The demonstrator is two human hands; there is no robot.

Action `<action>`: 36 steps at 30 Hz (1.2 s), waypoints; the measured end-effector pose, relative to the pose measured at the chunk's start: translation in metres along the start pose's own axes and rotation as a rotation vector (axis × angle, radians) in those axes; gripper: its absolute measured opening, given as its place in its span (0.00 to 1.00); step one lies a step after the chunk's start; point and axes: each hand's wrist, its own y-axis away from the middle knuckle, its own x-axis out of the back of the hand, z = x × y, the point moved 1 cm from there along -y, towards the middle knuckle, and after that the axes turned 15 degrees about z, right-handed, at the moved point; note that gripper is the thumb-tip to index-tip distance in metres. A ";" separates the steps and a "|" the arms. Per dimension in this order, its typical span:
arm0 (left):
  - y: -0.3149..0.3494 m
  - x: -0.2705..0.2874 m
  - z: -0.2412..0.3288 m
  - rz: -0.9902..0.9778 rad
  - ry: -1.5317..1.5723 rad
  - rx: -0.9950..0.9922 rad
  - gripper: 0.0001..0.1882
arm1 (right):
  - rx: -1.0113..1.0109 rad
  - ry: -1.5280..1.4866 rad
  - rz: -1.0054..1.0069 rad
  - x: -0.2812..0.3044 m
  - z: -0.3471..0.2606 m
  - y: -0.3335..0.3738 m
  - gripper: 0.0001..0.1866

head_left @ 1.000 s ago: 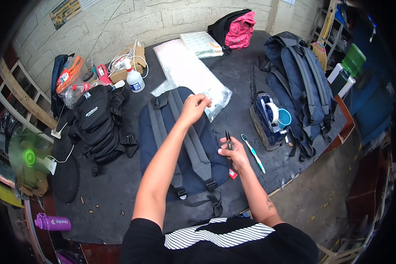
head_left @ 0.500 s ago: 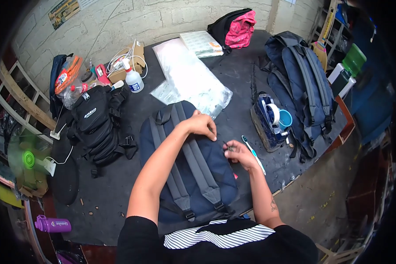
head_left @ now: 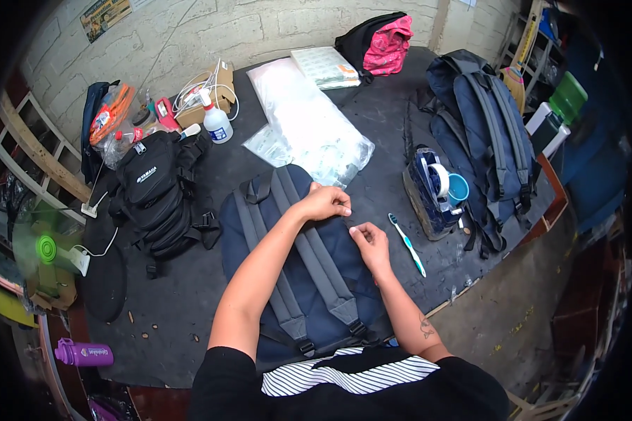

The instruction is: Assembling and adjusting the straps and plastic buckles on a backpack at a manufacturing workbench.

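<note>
A navy backpack (head_left: pixel 340 270) with two grey padded shoulder straps lies in front of me, straps facing up. My left hand (head_left: pixel 324 202) reaches across its upper part, thumb and fingers pinched together at the upper right edge. Just beyond that edge is my right hand (head_left: pixel 369 242), its thumb and forefinger also pinched close to the side of the bag. Whatever sits between the fingertips of either hand is too small to make out. A white and teal toothbrush (head_left: pixel 407 245) rests on the black tabletop (head_left: pixel 182 330), right of my right hand.
Left stand a black bag (head_left: pixel 151 186), a white spray bottle (head_left: pixel 215 119), a running green fan (head_left: pixel 45 249) and a purple bottle (head_left: pixel 84 353). Plastic-wrapped sheets (head_left: pixel 302 112) lie ahead. Rightward are a dark blue holder (head_left: pixel 421 200) with a tape roll (head_left: pixel 439 180) and another navy backpack (head_left: pixel 495 133).
My right hand has moved left and up to the bag's edge, away from the toothbrush. A dark bit seen at its fingertips earlier no longer shows. My left hand has shifted slightly.
</note>
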 end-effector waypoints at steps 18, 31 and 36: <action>-0.030 0.052 0.006 0.050 -0.569 0.121 0.30 | -0.238 -0.450 -0.353 -0.002 -0.019 0.000 0.16; -0.031 0.101 0.017 -0.037 0.051 0.067 0.10 | -0.141 -0.196 -0.542 0.028 0.003 -0.042 0.16; -0.023 0.089 -0.003 0.188 -0.013 0.062 0.09 | 0.018 -0.244 -0.291 0.000 -0.009 -0.053 0.14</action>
